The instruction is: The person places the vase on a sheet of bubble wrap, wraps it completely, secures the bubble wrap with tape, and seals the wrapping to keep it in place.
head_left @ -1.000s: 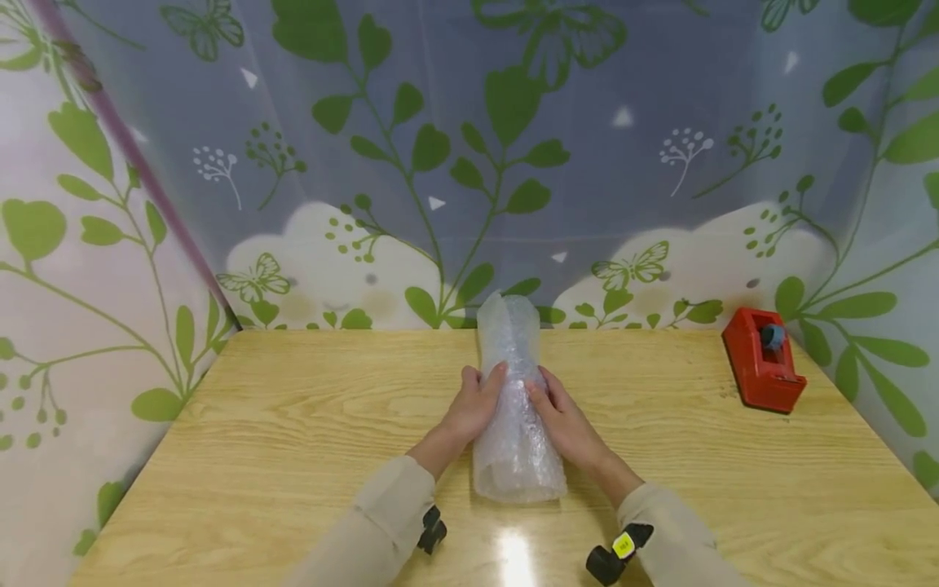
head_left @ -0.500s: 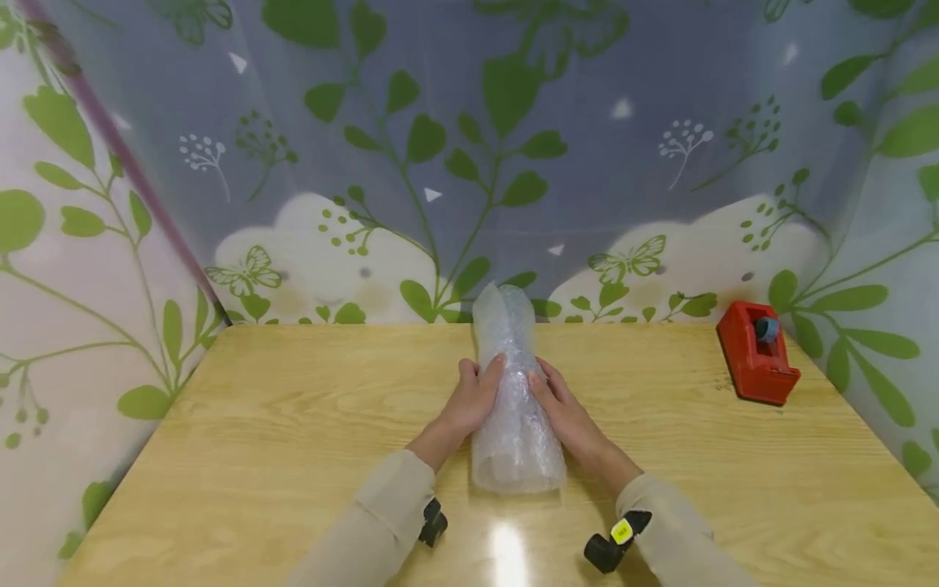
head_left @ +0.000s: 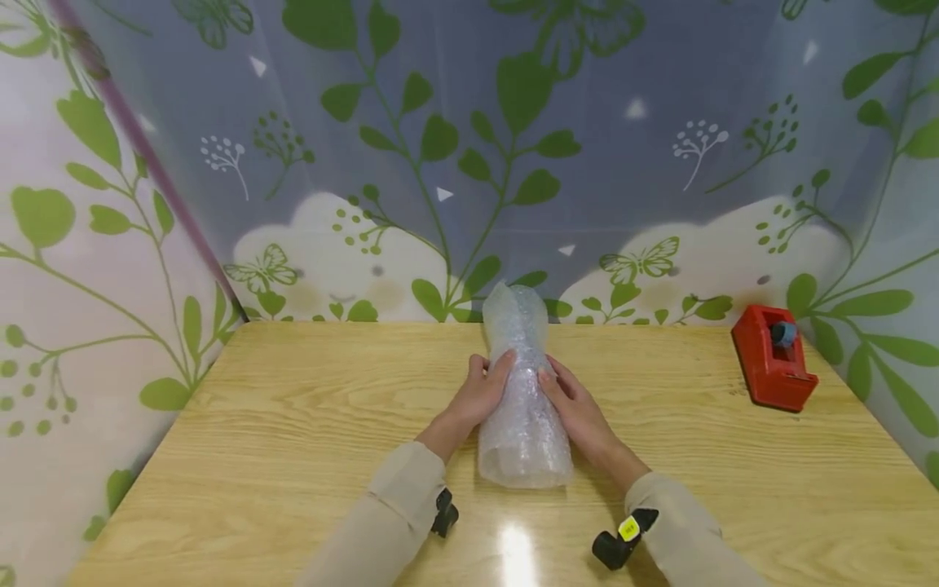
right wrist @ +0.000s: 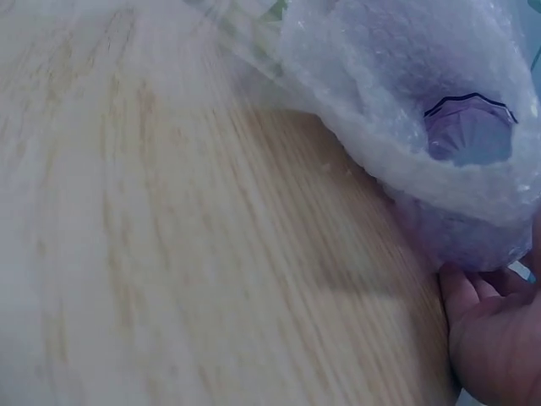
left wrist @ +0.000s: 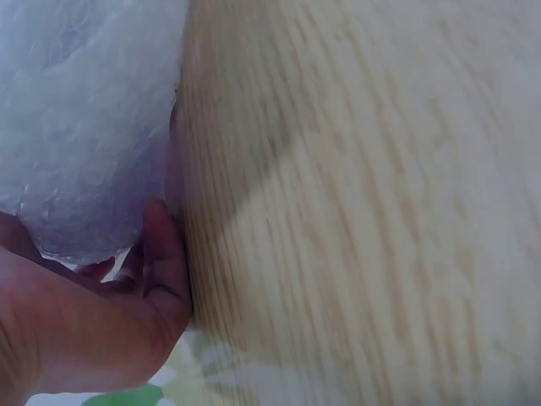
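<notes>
A roll of clear bubble wrap (head_left: pixel 524 440) lies lengthwise on the table in the head view, its far end near the back edge. Down its open near end, the right wrist view shows a purple-tinted glass vessel (right wrist: pixel 469 134) with a dark wavy rim; the rest of it is covered by wrap. My left hand (head_left: pixel 477 395) grips the roll's left side, thumb on top. From the right, my right hand (head_left: pixel 583 416) holds it the same way, fingers partly hidden underneath. Both wrist views show fingers low against the wrap, close to the tabletop.
A red tape dispenser (head_left: pixel 776 359) with a small blue roll stands at the table's right rear. The wooden table (head_left: pixel 308 408) backs onto a patterned cloth wall (head_left: pixel 411 277), with similar cloth at both sides.
The head view has shifted slightly. Both hands keep their grip on the bubble wrap roll, which stays in about the same place on the table.
</notes>
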Tool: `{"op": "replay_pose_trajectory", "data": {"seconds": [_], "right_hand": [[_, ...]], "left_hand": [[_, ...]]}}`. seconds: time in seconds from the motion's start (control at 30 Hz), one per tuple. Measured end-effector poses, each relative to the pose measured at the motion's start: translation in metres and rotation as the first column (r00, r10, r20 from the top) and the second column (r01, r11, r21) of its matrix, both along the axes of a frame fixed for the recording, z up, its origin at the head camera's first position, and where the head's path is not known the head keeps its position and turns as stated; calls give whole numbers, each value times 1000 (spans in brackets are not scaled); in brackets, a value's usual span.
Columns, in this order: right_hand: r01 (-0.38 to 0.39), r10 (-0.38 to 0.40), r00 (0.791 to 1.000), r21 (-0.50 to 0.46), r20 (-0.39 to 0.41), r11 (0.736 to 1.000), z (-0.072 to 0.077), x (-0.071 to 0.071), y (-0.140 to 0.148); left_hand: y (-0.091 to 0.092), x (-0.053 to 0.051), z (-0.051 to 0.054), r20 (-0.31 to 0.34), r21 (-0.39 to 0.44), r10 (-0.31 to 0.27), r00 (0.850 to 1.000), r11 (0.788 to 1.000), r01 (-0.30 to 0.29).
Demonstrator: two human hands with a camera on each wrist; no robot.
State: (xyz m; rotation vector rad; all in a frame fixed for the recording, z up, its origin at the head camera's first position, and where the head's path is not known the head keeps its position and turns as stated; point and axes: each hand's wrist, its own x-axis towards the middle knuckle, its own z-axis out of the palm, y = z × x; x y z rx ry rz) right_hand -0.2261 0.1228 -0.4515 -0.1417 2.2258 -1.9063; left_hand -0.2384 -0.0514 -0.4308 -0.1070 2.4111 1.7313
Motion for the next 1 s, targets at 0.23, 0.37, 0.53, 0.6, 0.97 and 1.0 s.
{"op": "replay_pose_trajectory", "data": {"seconds": [0.23,0.37,0.53,0.6,0.97,1.0], "right_hand": [[2,-2,1000,-35,18,999,-3,-5,-1],[4,-4,1000,-22,3,1000,-5,-5,-6],[0,0,1000,-5,-11,1000,-4,-5,-10],[-3,3,1000,19,-9,1000,-2,-5,-10],[-78,78,996,-3,-49,997,6,-3,16],[-78,81,995,40,-67,996,6,-3,20]], "left_hand": [[1,-5,-1,2,-42,22,1000,999,-22],[-3,-6,-2,10,-81,51,999,995,-50],[-6,-4,0,55,-99,65,996,993,-59],[-7,-2,1,80,-99,70,994,993,-62],[-24,0,4,133,187,-2,991,982,-23],[-27,0,4,141,204,-6,990,979,-23]]}}
